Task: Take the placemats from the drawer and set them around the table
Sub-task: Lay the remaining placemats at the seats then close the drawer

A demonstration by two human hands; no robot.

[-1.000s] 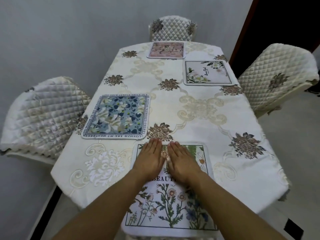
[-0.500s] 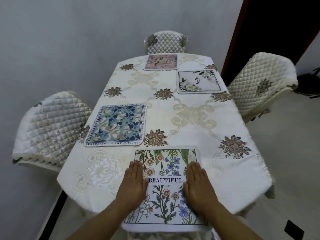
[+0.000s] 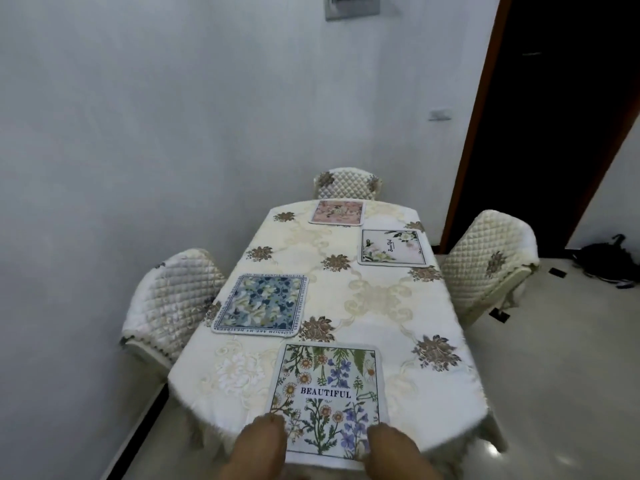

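Several placemats lie flat on the table (image 3: 381, 306), which has a cream floral cloth. Nearest me is a white mat with wildflowers and the word BEAUTIFUL (image 3: 327, 393). My left hand (image 3: 258, 445) rests at its near left corner and my right hand (image 3: 391, 448) at its near right corner, fingers together, only partly in view. A blue floral mat (image 3: 259, 304) is on the left side, a white mat with pale flowers (image 3: 393, 247) on the far right, and a pink mat (image 3: 337, 212) at the far end.
Quilted cream chairs stand on the left (image 3: 169, 299), at the far end (image 3: 348, 183) and on the right (image 3: 488, 261). A grey wall runs along the left and back. A dark doorway (image 3: 554, 98) opens at the right, with a black bag (image 3: 609, 261) on the floor.
My hands have slid back along the BEAUTIFUL mat from its middle, apart, down to its near corners. The view has pulled back and tilted up, showing more wall.
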